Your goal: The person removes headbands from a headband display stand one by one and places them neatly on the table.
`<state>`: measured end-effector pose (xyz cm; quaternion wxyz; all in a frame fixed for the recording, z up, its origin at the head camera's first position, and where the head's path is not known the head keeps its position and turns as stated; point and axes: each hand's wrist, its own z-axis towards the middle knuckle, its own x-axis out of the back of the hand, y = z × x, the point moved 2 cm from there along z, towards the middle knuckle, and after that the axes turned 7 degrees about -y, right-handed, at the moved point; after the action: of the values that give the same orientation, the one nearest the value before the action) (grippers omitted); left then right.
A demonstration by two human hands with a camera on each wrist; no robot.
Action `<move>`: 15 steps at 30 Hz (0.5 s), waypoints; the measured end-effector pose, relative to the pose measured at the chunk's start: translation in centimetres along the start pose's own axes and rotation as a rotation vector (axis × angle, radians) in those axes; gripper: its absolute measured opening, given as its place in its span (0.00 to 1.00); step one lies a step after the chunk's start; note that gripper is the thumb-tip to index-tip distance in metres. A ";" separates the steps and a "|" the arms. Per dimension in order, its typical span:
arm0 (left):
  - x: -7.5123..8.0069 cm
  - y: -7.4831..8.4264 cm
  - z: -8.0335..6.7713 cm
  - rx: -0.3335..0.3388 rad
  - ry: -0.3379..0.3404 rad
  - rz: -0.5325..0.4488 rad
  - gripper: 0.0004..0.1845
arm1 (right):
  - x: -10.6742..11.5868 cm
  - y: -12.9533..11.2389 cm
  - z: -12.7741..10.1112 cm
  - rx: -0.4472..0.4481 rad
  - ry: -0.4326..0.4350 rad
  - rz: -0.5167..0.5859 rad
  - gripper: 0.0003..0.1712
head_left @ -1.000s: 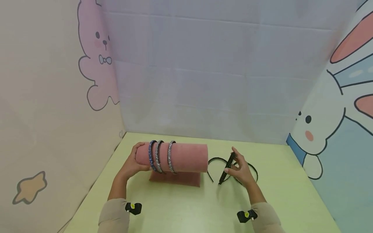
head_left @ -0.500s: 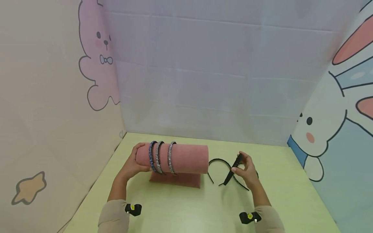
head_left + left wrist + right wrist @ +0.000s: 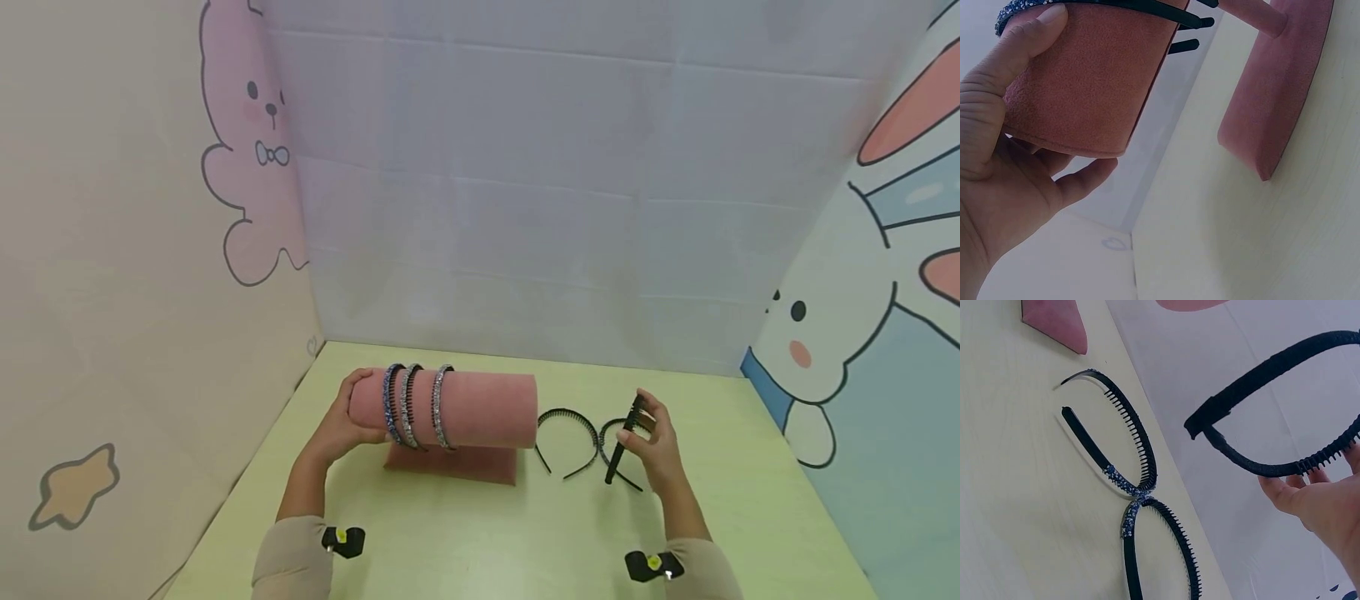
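A pink velvet headband stand (image 3: 491, 410) holds its roll sideways above a flat base (image 3: 457, 467). My left hand (image 3: 337, 427) grips the roll's left end, thumb along the near side in the left wrist view. Three glittery toothed headbands ring the roll: a blue one (image 3: 388, 407), a silver one (image 3: 407, 407) close beside it, and another silver one (image 3: 438, 407) further right. To the stand's right, my right hand (image 3: 660, 446) pinches a black toothed headband (image 3: 618, 454), raised and seen edge-on. Its open loop shows in the right wrist view.
Two black headbands lie on the pale yellow table (image 3: 480, 542), a left one (image 3: 567, 413) and a right one (image 3: 604, 435), touching at their curves; the right wrist view shows blue glitter on both. Walls with cartoon animals enclose the table's back and sides.
My right hand has moved right and slightly nearer with the black headband, uncovering more of the two on the table. My left hand and the stand stay in place.
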<state>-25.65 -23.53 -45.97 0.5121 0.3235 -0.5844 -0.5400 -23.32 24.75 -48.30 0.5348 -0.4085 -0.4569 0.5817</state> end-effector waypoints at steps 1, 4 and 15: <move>-0.1 0.3 -0.1 0.002 -0.002 -0.006 0.57 | 0.1 0.0 -0.1 -0.007 0.018 -0.004 0.40; -0.3 1.0 -0.4 0.012 -0.005 -0.002 0.57 | 0.4 0.1 -0.5 -0.039 0.071 -0.017 0.42; -0.2 1.2 -0.4 0.012 -0.011 0.009 0.57 | 1.3 1.2 -1.6 -0.164 0.225 -0.085 0.45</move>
<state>-25.04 -23.19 -44.86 0.5091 0.3210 -0.5921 -0.5359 -22.20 26.18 -49.85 0.5716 -0.4940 -0.4567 0.4698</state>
